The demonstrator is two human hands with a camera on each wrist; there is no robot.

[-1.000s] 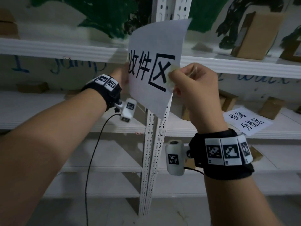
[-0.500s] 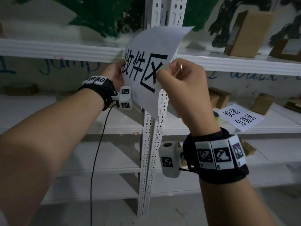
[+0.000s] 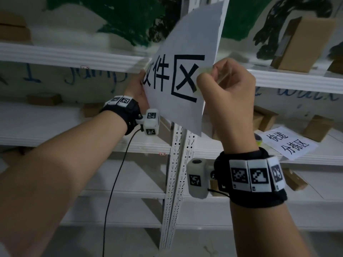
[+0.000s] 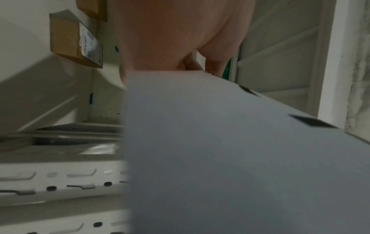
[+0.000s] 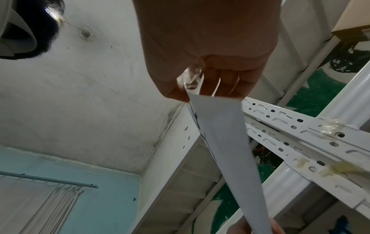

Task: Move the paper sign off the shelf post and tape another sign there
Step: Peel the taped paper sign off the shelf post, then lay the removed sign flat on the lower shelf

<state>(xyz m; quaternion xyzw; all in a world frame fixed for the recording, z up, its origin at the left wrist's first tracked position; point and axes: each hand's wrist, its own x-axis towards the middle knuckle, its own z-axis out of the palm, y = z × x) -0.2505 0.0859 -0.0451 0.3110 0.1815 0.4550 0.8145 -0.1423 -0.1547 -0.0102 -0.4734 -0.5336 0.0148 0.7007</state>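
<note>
A white paper sign point(image 3: 185, 75) with bold black characters hangs tilted in front of the white perforated shelf post point(image 3: 176, 179). My left hand point(image 3: 136, 89) holds its left edge, with the fingers hidden behind the sheet. My right hand point(image 3: 209, 76) pinches its right edge together with a crumpled wad of clear tape point(image 5: 191, 77). In the right wrist view the sign point(image 5: 226, 150) stands clear of the post point(image 5: 290, 126), which carries bits of old tape point(image 5: 328, 126). The left wrist view is mostly filled by the sign point(image 4: 240, 158). A second sign point(image 3: 285, 143) lies flat on the shelf at right.
A tape roll point(image 3: 258, 140) peeks out beside the second sign. Small cardboard boxes point(image 3: 317, 127) sit on the middle shelf and a taller box point(image 3: 300, 43) on the upper shelf. A black cable point(image 3: 115, 182) hangs from my left wrist.
Both hands keep their hold on the sign. It has swung to a steeper tilt, and its upper corner now reaches the top of the view.
</note>
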